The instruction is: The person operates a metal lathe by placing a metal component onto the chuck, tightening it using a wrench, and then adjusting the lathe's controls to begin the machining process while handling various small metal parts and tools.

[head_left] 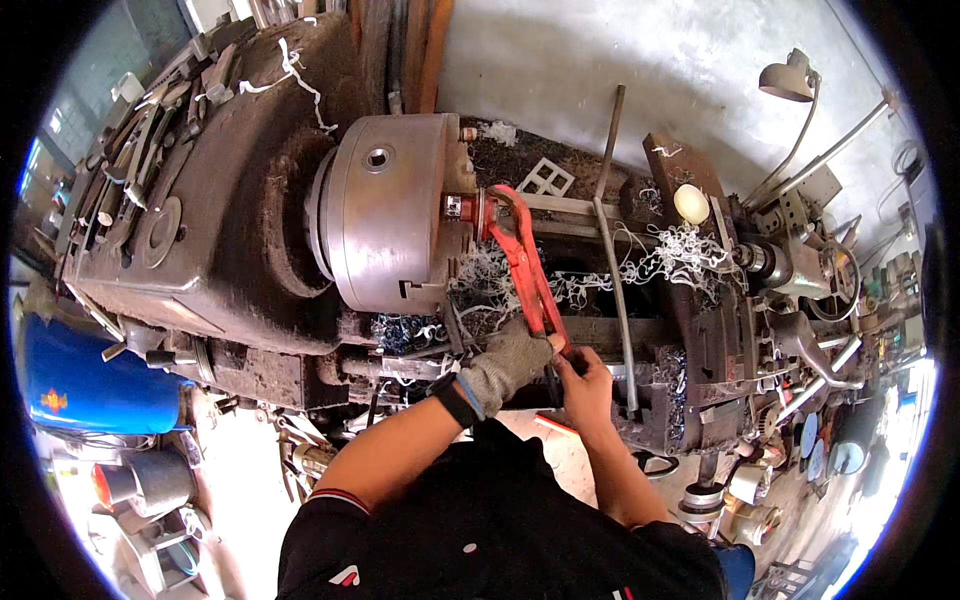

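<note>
A red pipe wrench (524, 262) slopes from the lathe chuck down toward me. Its jaws sit around a short reddish round piece (463, 208) that sticks out of the big steel chuck (390, 215). Low on the handles, my left hand (508, 366), in a grey knit glove, is closed around the wrench. My bare right hand (585, 380) grips the handle ends with thumb and fingers, right beside the glove. How far the jaws close on the piece is hard to see.
Curly white shavings (690, 255) lie over the lathe bed and carriage. A long metal bar (615, 290) leans across the bed, right of my hands. Hand tools (140, 150) cover the headstock top. The tailstock (795, 265) and a lamp (788, 80) stand to the right.
</note>
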Available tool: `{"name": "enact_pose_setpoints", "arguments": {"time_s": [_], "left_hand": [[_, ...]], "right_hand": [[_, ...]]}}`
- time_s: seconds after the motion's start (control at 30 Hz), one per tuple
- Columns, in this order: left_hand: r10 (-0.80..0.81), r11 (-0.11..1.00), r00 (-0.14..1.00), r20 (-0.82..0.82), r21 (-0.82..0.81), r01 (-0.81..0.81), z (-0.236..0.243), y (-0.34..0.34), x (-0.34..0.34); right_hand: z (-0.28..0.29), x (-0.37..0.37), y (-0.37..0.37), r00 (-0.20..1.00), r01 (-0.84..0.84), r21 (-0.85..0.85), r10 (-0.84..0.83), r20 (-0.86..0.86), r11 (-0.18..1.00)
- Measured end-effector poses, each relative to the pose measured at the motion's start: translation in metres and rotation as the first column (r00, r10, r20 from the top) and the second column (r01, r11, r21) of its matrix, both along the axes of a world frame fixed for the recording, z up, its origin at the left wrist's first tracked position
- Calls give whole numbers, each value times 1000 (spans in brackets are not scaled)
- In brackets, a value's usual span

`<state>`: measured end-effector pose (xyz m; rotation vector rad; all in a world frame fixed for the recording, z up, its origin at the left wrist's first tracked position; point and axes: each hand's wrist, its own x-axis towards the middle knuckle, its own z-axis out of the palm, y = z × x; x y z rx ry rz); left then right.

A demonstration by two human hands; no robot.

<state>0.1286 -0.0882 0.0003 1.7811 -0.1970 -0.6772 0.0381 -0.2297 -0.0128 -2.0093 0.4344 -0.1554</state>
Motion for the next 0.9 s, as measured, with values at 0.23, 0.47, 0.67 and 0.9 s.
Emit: {"name": "enact_pose_setpoints", "arguments": {"time_s": [0.23, 0.47, 0.67, 0.9], "left_hand": [[-6, 1000, 983, 183, -16, 9, -11, -26, -48], [53, 982, 956, 288, 160, -103, -38, -42, 17], [-203, 952, 878, 433, 298, 74, -17, -5, -43], [-178, 710, 625, 760, 539, -453, -47, 108, -84]], "right_hand": [[12, -41, -14, 991, 130, -159, -123, 55, 979], [-37, 29, -22, 963, 259, -230, -234, 131, 938], [-66, 59, -51, 971, 240, -414, -217, 103, 878], [-65, 51, -46, 987, 148, -789, -138, 81, 596]]}}
